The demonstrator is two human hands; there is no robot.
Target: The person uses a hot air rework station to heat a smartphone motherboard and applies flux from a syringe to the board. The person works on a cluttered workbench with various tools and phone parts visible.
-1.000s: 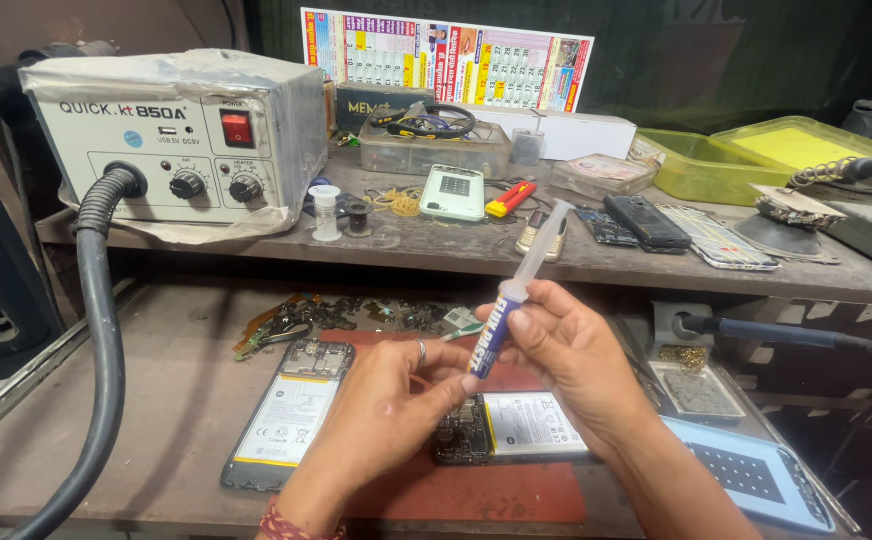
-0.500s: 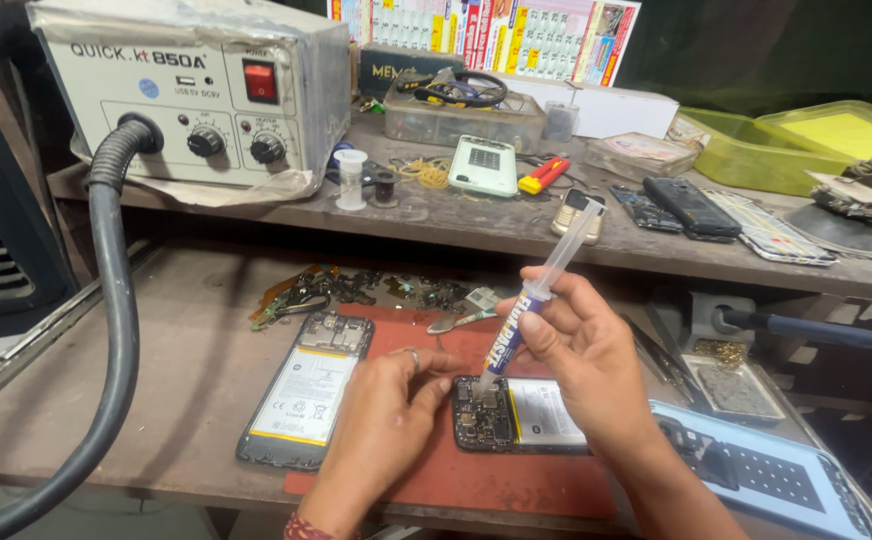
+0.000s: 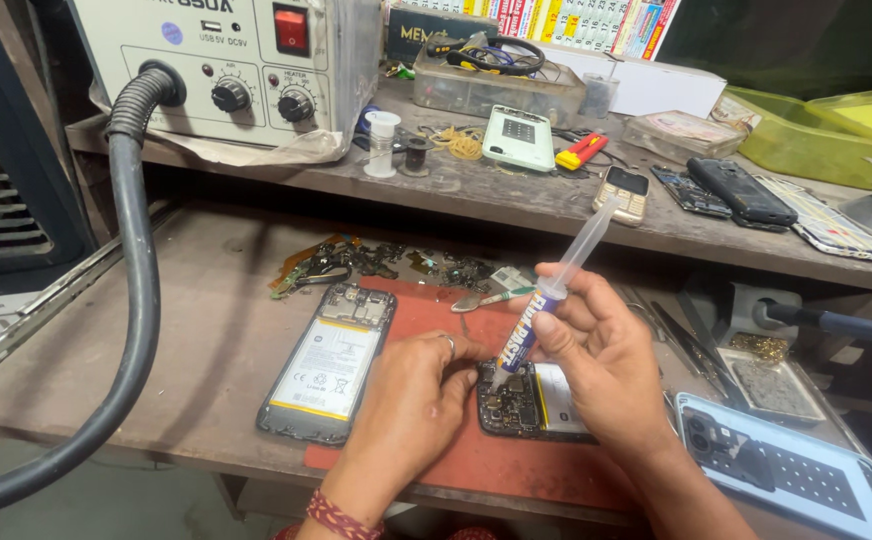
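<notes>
Right hand [image 3: 606, 365] has its fingers curled tight around a paste syringe [image 3: 546, 300], pinching the barrel low down, plunger slanting up and away. The nozzle tip sits right down on the opened phone [image 3: 531, 400], at its near-left corner where the bare circuit board shows. Left hand [image 3: 411, 400] lies beside that phone on its left, fingers bent and bunched together, their tips pressed at the phone's left edge just under the syringe; whether they pinch anything there, I cannot tell. A ring shows on one finger, a red bracelet on the wrist. The phone rests on a red mat [image 3: 476, 460]. Further left of the phone, on the mat's edge, lies a second opened handset [image 3: 328, 365], its battery face up. Behind the phone, a litter of small parts [image 3: 386, 262]. To its right, a phone back cover [image 3: 786, 475]. Far back left of the phone, on the shelf, the hot-air station [image 3: 226, 70], its black hose [image 3: 131, 300] looping down.
</notes>
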